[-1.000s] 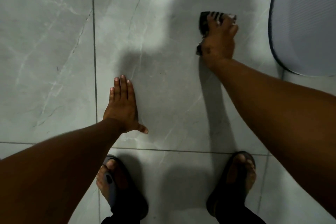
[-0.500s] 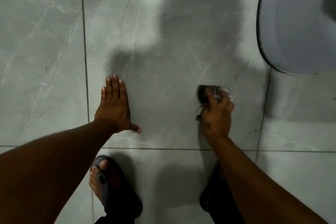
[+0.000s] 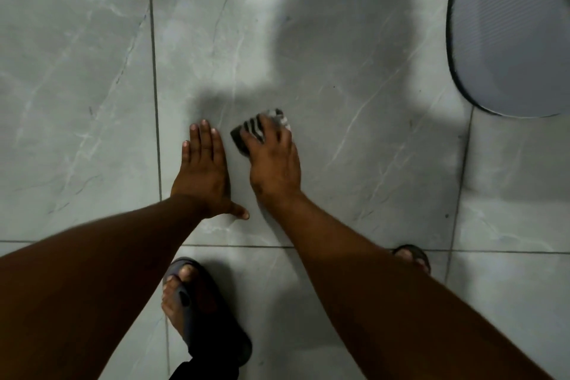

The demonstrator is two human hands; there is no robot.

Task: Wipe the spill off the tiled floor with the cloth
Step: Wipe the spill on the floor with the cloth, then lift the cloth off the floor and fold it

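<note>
My right hand (image 3: 273, 163) presses a small black-and-white striped cloth (image 3: 246, 129) flat against the grey marbled floor tile (image 3: 354, 95). Only the cloth's far and left edges show past my fingers. Just to its left, my left hand (image 3: 205, 174) lies palm down on the same tile, fingers together and thumb out, holding nothing. The two hands are a few centimetres apart. I cannot make out a distinct spill on the tile; the surface is shadowed and glossy.
A grey ribbed oval mat (image 3: 509, 31) lies at the upper right. My feet in dark slides stand at the bottom, the left foot (image 3: 191, 302) and the right foot (image 3: 413, 256). Grout lines (image 3: 155, 102) run left of my hands and in front of my feet.
My right hand has dragged the cloth from the far right toward me and then leftward, ending beside my left hand. The left hand has stayed planted.
</note>
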